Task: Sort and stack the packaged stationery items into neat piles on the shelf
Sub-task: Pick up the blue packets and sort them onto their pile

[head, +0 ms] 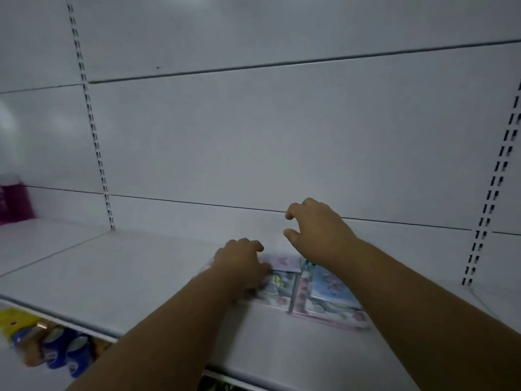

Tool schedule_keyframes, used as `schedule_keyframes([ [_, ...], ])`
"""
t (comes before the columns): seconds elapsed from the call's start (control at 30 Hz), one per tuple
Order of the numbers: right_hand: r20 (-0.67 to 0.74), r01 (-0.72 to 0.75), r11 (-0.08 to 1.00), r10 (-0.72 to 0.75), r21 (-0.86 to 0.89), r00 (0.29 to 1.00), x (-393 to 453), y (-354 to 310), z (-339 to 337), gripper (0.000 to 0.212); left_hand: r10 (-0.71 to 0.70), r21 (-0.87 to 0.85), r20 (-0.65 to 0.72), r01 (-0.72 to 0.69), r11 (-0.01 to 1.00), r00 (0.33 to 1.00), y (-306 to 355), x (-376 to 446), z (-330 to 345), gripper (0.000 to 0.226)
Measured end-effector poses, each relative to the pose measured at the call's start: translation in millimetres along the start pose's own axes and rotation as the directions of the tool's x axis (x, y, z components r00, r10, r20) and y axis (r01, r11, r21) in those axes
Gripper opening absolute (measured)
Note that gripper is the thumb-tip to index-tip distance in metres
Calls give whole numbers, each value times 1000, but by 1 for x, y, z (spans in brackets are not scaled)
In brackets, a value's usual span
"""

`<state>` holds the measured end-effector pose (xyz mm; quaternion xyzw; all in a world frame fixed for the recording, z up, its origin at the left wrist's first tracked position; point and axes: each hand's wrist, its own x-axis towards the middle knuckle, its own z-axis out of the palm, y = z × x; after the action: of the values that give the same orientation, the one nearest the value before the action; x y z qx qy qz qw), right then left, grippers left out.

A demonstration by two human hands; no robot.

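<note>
Two flat packaged stationery items lie side by side on the white shelf (127, 275). The left pack (277, 289) is pink with pastel cartoon figures. The right pack (329, 294) is blue and pink. My left hand (242, 263) rests on the left pack's far left corner, fingers curled down onto it. My right hand (315, 227) hovers above the packs' far edge, fingers apart and bent, holding nothing. My forearms hide parts of both packs.
A magenta package (14, 201) stands at the far left of the shelf. Below the shelf's front edge, at the lower left, are blue cans (64, 354) and yellow packaging (17, 320). Slotted uprights (93, 131) run up the white back panel.
</note>
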<state>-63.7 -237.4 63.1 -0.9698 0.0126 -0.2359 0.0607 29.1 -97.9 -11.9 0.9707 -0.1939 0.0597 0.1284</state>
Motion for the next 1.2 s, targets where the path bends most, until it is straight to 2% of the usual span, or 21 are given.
schedule_keyframes([
  [0.07, 1, -61, 998, 61, -6, 998, -3, 3, 4, 36, 100, 39, 107, -105, 994, 989, 2, 10, 3, 58],
  [0.17, 21, -163, 986, 163, -22, 986, -12, 6, 7, 35, 228, 133, 130, -245, 960, 965, 2, 14, 1, 52],
  [0.27, 25, -267, 962, 268, -54, 963, -25, 6, 10, 34, 389, 259, 87, -397, 880, 917, 1, 5, -10, 43],
  [0.33, 21, -333, 940, 335, -81, 942, -36, 4, 12, 33, 520, 392, 42, -493, 777, 853, -1, -5, -19, 35],
  [0.43, 32, -410, 904, 416, -118, 909, -50, 0, 16, 32, 667, 540, -34, -547, 639, 744, -10, -20, -28, 28],
  [0.53, 46, -471, 868, 483, -159, 874, -57, -3, 19, 34, 717, 555, -148, -543, 631, 681, -19, -35, -36, 30],
  [0.63, 79, -525, 818, 554, -234, 829, -59, -2, 22, 42, 686, 418, -296, -556, 719, 664, -27, -45, -41, 35],
  [0.67, 96, -541, 798, 581, -266, 808, -59, 0, 24, 47, 653, 341, -339, -558, 756, 677, -29, -47, -41, 36],
  [0.73, 128, -573, 753, 635, -325, 762, -59, 3, 30, 58, 556, 131, -443, -563, 816, 703, -32, -49, -41, 32],
  [0.8, 164, -598, 730, 669, -331, 725, -57, 6, 36, 62, 423, -120, -542, -565, 816, 726, -35, -50, -41, 18],
  [0.87, 167, -610, 729, 674, -310, 720, -53, 8, 39, 49, 319, -331, -549, -552, 766, 772, -38, -51, -44, 16],
  [0.9, 156, -617, 727, 676, -301, 720, -52, 8, 38, 42, 295, -380, -551, -549, 744, 781, -40, -51, -47, 19],
  [1.07, 146, -682, 704, 709, -198, 690, -50, 7, 34, 36, 300, -504, -490, -547, 669, 819, -42, -58, -59, 30],
  [1.13, 135, -710, 690, 724, -144, 676, -52, 6, 29, 37, 301, -642, -434, -526, 558, 849, -42, -65, -62, 32],
  [1.2, 101, -728, 685, 725, -11, 681, -57, 6, 23, 31, 294, -840, -326, -418, 346, 898, -41, -71, -62, 33],
])
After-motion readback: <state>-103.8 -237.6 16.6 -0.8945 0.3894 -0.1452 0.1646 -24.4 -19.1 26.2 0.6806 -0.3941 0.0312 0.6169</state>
